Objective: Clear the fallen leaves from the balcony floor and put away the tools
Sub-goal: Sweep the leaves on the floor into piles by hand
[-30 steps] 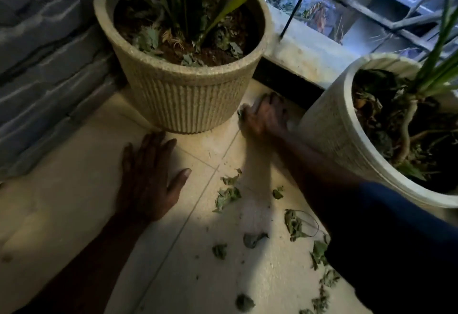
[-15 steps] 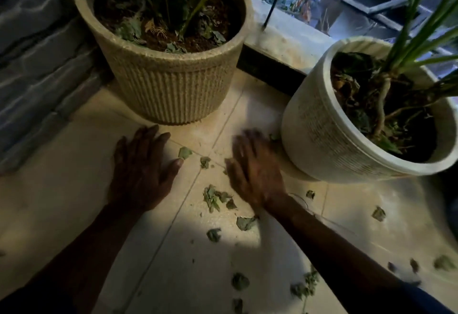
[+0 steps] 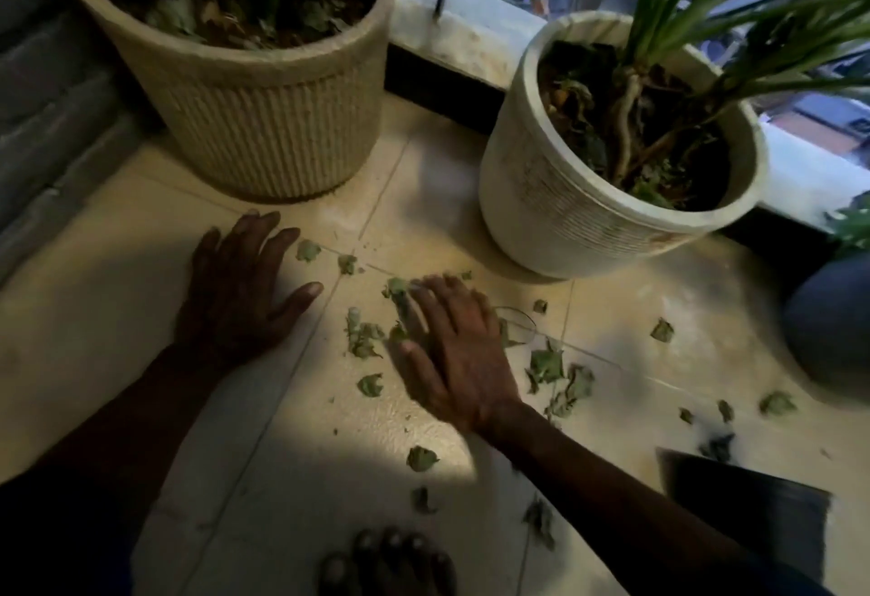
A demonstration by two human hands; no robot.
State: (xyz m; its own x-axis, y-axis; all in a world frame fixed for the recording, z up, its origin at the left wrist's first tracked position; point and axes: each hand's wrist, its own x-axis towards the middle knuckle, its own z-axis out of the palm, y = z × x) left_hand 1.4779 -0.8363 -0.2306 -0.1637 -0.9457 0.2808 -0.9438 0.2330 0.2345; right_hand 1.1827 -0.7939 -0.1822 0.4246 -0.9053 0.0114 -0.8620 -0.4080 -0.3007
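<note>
The right hand (image 3: pixel 454 351) has slid nearer, away from the right pot (image 3: pixel 555 200), raking leaves (image 3: pixel 363 339) across the floor (image 3: pixel 282 431). Its blurred fingers lie flat and spread over them. The left hand (image 3: pixel 240 294) rests flat, gripping nothing, left of the leaves. The dark shape (image 3: pixel 744 506) near right is unclear.

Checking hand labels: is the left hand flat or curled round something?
Flat, open. The left hand lies palm down on the floor, fingers spread and straight, nothing in it.
</note>
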